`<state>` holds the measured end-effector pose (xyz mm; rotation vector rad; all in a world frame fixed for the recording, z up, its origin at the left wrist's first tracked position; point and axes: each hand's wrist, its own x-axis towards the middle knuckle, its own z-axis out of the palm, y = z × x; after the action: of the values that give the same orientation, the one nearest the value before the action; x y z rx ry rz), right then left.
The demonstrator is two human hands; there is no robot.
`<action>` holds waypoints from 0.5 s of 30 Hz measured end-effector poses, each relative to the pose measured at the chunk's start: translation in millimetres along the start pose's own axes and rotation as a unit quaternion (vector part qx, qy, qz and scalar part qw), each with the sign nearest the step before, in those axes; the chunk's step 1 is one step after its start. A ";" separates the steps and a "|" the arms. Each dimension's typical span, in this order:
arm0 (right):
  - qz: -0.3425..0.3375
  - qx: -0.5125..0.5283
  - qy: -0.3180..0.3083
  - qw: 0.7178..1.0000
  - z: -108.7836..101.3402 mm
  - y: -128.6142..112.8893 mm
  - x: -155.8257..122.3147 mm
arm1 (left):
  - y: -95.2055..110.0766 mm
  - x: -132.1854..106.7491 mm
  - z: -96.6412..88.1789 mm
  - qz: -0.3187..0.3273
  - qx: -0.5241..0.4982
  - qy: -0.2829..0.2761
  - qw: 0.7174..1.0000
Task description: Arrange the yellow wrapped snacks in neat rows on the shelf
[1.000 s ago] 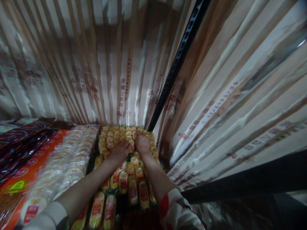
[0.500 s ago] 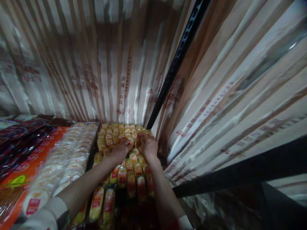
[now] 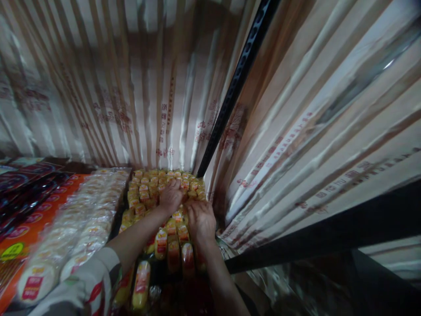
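Yellow packs crowd at the foot of one black post, filling the space left of it and towards the person, too many and too dim to count; nearest the person, one stands out well clear of the post, a dimmer one beside it. Two bare hands are among them. The left hand, left of the post's foot, lies over the packs, fingers stretched forward and close together. The right hand, just on the person's side of the foot, has its fingers bent down; whether either hand pinches a pack, I can't tell. Farther left of the post run two rows of white packs, then one orange sheet. Two curtain spans, back and right, flank the post.
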<state>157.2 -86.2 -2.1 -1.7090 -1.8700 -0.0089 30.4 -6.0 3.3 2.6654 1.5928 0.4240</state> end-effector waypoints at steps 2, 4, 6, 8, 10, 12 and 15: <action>-0.021 0.008 -0.012 1.000 1.0 -2.6 -2.4 | 0.3 2.5 2.9 -0.009 -0.003 0.006 1.000; -0.022 0.009 -0.019 1.000 3.1 -4.8 -3.0 | 0.3 4.6 6.2 -0.018 -0.008 0.007 1.000; -0.018 0.011 -0.015 1.000 5.9 -6.1 -3.3 | 0.2 6.4 9.4 -0.018 -0.009 0.004 1.000; -0.019 0.018 -0.003 1.000 8.8 -6.1 -4.2 | 0.0 8.0 12.5 -0.022 -0.005 0.012 1.000; -0.023 0.025 0.013 0.999 11.3 -4.5 -6.0 | -0.5 9.1 15.4 -0.021 -0.001 0.033 0.999; -0.031 0.029 0.031 0.999 13.0 -1.5 -8.1 | -1.0 9.7 17.7 -0.013 0.004 0.057 0.998; -0.048 0.032 0.067 0.996 14.3 3.5 -10.3 | -1.3 10.7 19.5 -0.006 0.010 0.088 0.996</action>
<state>154.3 -89.4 -19.6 -1.5368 -1.8314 -0.0974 38.7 6.5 -13.2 2.6996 1.6638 0.6634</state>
